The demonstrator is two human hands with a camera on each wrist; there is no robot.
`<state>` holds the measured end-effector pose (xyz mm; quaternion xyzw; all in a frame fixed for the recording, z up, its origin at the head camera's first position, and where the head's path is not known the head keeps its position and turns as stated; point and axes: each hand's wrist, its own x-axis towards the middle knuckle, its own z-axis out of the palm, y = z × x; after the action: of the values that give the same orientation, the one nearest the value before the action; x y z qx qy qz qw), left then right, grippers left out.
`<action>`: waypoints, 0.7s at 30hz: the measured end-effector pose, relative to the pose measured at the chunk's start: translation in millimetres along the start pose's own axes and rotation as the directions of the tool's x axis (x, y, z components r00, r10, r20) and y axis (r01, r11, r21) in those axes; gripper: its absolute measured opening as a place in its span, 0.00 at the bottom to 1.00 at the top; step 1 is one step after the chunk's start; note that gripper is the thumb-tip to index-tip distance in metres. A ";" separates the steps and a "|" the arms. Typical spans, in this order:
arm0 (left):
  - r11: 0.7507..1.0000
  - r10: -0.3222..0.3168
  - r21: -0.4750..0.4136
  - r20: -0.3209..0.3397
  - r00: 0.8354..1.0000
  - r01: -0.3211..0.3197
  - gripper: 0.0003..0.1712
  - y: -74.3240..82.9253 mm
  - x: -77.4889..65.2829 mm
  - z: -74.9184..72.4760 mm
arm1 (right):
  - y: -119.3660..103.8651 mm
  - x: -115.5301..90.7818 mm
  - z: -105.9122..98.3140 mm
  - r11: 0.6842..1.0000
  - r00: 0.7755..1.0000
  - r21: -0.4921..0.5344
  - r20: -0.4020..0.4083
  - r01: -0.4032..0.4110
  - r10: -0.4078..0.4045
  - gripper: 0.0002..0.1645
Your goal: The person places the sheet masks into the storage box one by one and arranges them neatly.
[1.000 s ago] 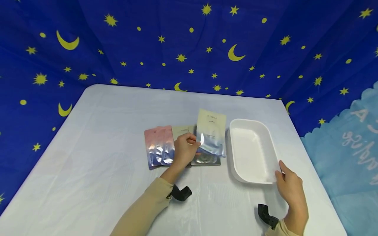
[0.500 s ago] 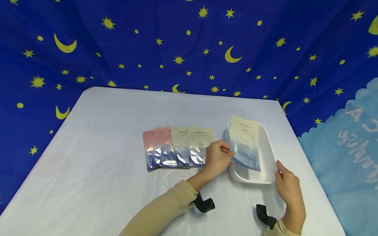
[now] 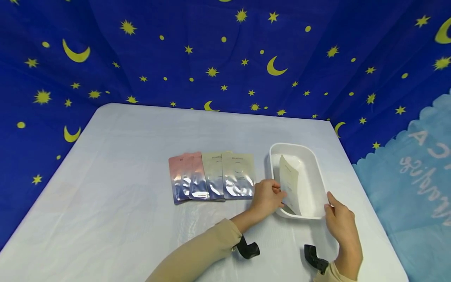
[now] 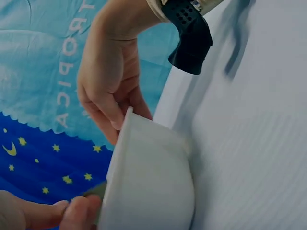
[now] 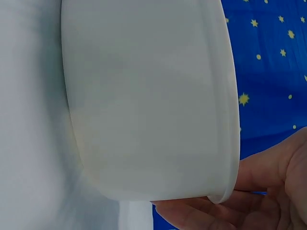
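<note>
My left hand [image 3: 266, 197] pinches a sheet mask packet [image 3: 289, 186] by its lower left edge. The packet, cream at the top, stands tilted on edge inside the white plastic box [image 3: 320, 175], close to its left wall. In the left wrist view, thumb and fingers [image 4: 76, 213] hold a sliver of the packet [image 4: 97, 191] at the rim. My right hand [image 3: 341, 219] grips the box's near right corner, thumb up at the rim and fingers below, as the right wrist view also shows. The packet's lower end is partly hidden by the left fingers.
Left of the box, several more packets lie overlapped in a row on the white tablecloth: pink-and-blue ones [image 3: 188, 176], then cream-and-silver ones [image 3: 238, 175]. A blue star-patterned curtain [image 3: 225, 55] hangs behind the table. A black wrist mount [image 3: 248, 248] sits at each sleeve.
My left hand has carried the packet rightward from the row to over the box, then lowered it inside, turning it nearly edge-on. The right hand has kept its grip on the box corner.
</note>
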<state>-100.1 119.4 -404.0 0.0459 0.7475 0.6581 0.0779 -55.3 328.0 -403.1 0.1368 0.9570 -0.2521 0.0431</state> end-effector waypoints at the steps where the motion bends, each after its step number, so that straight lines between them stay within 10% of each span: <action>1: 0.999 0.020 0.041 0.006 1.000 -0.020 0.05 0.5 -1.1 -1.3 | -0.3 0.0 0.4 1.000 1.000 0.003 0.004 -0.004 0.004 0.30; 7: 0.929 0.169 0.328 0.028 0.985 -0.169 0.09 6.6 -10.5 -14.6 | 0.0 0.1 1.8 1.000 1.000 -0.009 -0.006 0.023 -0.023 0.29; 21: 0.975 0.115 0.201 -0.105 0.988 -0.092 0.23 9.1 -27.1 -100.1 | 1.2 -0.8 1.3 0.996 0.994 -0.018 -0.066 0.083 -0.084 0.28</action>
<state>-91.4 18.2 -381.3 0.0539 0.8083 0.5862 -0.0049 -54.2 328.1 -404.7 0.1045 0.9647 -0.2419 0.0014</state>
